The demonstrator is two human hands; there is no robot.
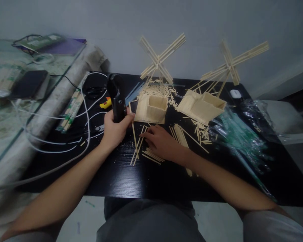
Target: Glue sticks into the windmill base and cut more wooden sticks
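My left hand (116, 131) is wrapped around a black glue gun (115, 95), held upright over the table. A thin wooden stick (133, 131) slants down beside the left thumb; whether the thumb touches it I cannot tell. My right hand (159, 141) is low over the tabletop, its fingertips closed on a thin wooden stick (139, 146). Under its palm lie several short sticks (151, 156). Just beyond the hands stands a wooden windmill model (151, 112) with crossed blades. A second windmill model (202, 107) stands to its right, turned at an angle.
A bundle of sticks (180, 136) and cut pieces (202, 131) lie right of my hand. Plastic packaging (242, 134) covers the table's right side. At left are a white cable (87, 117), a yellow cutter (105, 103), wrapped sticks (71, 109) and a phone (30, 84).
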